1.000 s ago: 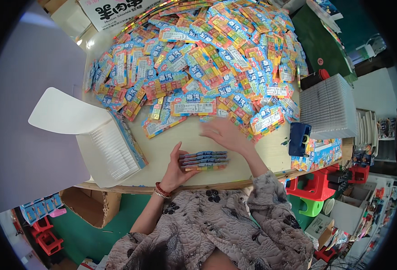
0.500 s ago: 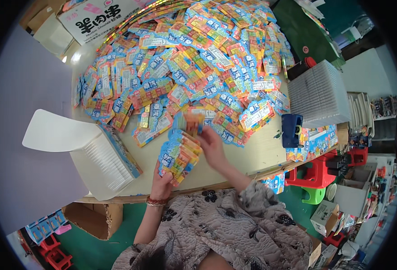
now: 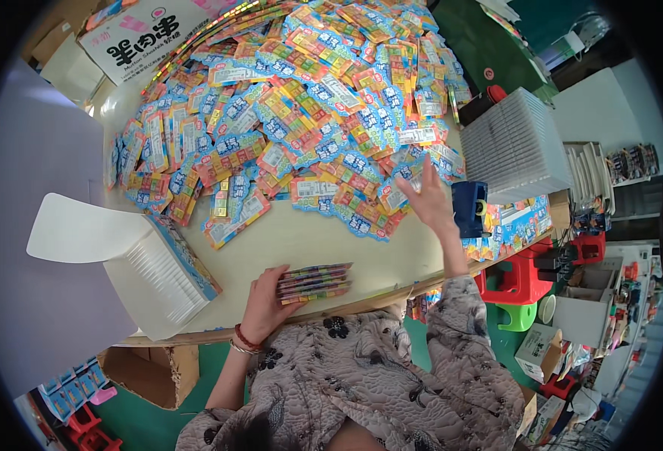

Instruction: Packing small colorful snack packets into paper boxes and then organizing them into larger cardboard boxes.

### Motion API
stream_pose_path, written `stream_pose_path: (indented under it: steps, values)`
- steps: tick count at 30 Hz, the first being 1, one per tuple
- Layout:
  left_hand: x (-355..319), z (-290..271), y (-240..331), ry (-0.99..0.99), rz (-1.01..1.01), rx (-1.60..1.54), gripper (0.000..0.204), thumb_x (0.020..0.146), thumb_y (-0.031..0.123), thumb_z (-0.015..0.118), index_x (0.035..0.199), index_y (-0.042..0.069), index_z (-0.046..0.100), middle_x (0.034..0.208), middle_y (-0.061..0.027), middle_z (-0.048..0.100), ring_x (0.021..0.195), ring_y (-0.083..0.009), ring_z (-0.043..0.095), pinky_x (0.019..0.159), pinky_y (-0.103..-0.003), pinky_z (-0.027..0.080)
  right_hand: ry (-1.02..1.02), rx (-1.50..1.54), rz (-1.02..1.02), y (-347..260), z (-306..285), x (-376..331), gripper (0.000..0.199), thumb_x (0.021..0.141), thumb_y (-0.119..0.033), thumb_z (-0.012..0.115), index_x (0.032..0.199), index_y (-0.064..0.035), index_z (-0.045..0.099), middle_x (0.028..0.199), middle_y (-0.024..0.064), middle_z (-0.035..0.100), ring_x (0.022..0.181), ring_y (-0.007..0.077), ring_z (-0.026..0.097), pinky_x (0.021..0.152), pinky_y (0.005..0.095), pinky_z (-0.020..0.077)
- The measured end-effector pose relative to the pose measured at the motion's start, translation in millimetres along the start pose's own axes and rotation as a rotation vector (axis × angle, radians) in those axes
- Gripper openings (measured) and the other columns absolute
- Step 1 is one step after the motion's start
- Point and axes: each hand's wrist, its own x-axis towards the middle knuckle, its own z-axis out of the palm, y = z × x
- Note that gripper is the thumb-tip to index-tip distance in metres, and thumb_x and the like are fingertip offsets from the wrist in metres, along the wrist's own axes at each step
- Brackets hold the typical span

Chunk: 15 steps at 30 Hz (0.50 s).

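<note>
My left hand point(image 3: 263, 304) is closed around one end of a small stack of candy packets point(image 3: 315, 283), held edge-on near the table's front edge. Fingers spread, my right hand point(image 3: 430, 204) is over the right side of a large pile of packets point(image 3: 294, 120) and holds nothing that I can see. Close to its fingertips lies a packet with a white label point(image 3: 393, 195); whether they touch cannot be made out. The packets are flat and colourful, with blue wavy-edged tops and rows of small coloured blocks.
At the left of the table stands an open white display box point(image 3: 162, 278) with its flap raised. A blue tape dispenser point(image 3: 468, 210) and a stack of clear plastic trays point(image 3: 515, 146) are at the right. A printed carton point(image 3: 158, 37) sits far left. Red stools point(image 3: 515, 278) stand below.
My right hand has left the stack and moved right to the pile's edge, its fingers spreading. My left hand has lowered the packets and turned them from face-up to edge-on.
</note>
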Motion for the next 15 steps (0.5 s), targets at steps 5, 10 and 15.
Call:
stream_pose_path:
  steps: [5, 10, 15]
  values:
    - [2, -4, 19, 0.105, 0.094, 0.283, 0.066, 0.059, 0.010, 0.084, 0.116, 0.006, 0.051, 0.109, -0.0121, 0.056, 0.092, -0.0313, 0.058, 0.079, -0.038, 0.048, 0.003, -0.399, 0.149, -19, 44, -19, 0.093, 0.081, -0.048, 0.064, 0.145, -0.0002, 0.016, 0.141, 0.0402, 0.020, 0.133, 0.0477, 0.025, 0.107, 0.0465, 0.0299]
    - [-12, 10, -14, -0.017, -0.007, -0.163, 0.057, 0.064, 0.007, 0.082, 0.113, 0.005, 0.053, 0.105, -0.0108, 0.059, 0.095, -0.0235, 0.060, 0.081, -0.032, 0.050, 0.225, 0.180, 0.139, -15, 22, -49, 0.046, 0.091, -0.011, 0.054, 0.132, 0.0053, 0.042, 0.132, 0.0263, 0.047, 0.118, 0.0356, 0.052, 0.095, 0.0380, 0.0446]
    - [1, 5, -7, -0.196, -0.104, -0.397, 0.055, 0.067, 0.009, 0.082, 0.113, 0.005, 0.053, 0.110, -0.0098, 0.059, 0.100, -0.0158, 0.059, 0.083, -0.031, 0.050, 0.554, 0.385, -0.030, -5, 4, -98, 0.027, 0.092, 0.003, 0.048, 0.118, 0.0040, 0.056, 0.117, 0.0131, 0.061, 0.106, 0.0209, 0.059, 0.090, 0.0300, 0.0465]
